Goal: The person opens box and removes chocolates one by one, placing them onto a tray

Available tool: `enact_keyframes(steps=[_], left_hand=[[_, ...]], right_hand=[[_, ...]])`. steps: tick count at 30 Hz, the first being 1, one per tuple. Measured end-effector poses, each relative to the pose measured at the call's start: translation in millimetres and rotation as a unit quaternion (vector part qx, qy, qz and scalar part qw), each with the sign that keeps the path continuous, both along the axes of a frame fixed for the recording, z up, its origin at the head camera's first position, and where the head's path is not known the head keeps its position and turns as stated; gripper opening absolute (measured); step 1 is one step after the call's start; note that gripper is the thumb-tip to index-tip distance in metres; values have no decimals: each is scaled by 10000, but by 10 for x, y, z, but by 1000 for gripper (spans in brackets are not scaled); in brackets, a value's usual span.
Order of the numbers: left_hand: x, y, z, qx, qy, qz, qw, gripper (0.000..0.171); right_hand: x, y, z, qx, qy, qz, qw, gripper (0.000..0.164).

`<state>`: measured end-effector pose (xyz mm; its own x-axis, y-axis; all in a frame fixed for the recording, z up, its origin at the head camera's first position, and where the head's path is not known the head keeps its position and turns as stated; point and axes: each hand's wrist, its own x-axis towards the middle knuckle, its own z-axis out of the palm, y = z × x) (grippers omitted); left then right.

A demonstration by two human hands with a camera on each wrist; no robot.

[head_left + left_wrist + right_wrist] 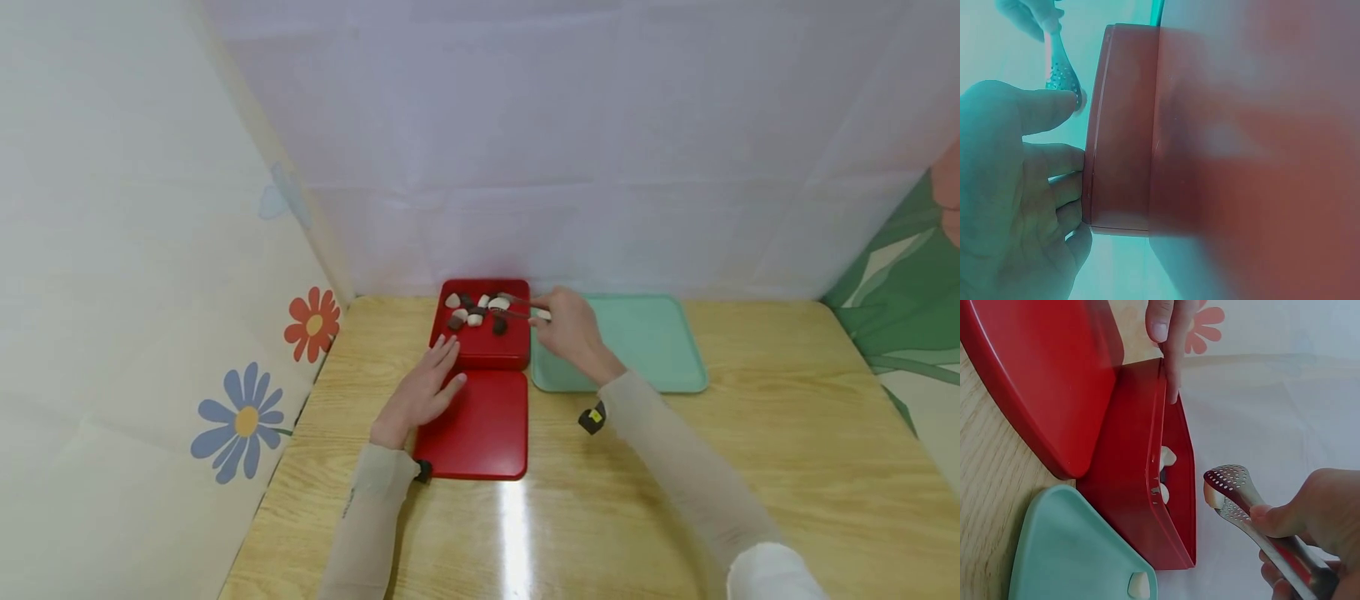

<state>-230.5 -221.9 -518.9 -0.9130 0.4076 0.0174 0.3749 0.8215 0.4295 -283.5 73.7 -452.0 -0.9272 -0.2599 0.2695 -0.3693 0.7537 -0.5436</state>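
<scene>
In the head view a red box [487,343] holds several small white and dark brown pieces. My right hand [570,329] grips metal tongs [1285,565], whose perforated tips show over the box in the head view. Between those tips a pale piece [1212,496] is pinched, as the right wrist view shows. My left hand [422,390] touches the box's near left corner, its fingers extended over the rim and its thumb spread apart.
A flat red lid [476,425] lies in front of the box. To the right is a mint-green tray [637,350] with a white piece [1139,585] on it. A white cloth wall [480,167] rises behind, and a flower-printed wall [172,333] stands at left.
</scene>
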Motion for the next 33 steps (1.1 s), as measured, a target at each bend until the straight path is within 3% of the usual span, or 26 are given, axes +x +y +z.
enact_keyframes(steps=[14, 33], left_hand=[[-13, -16, -17, 125, 88, -110, 9998, 72], [4, 3, 15, 73, 99, -68, 9999, 71]], right_hand=[[-48, 243, 42, 92, 59, -297, 9995, 23], [-34, 616, -38, -59, -139, -675, 9976, 31]])
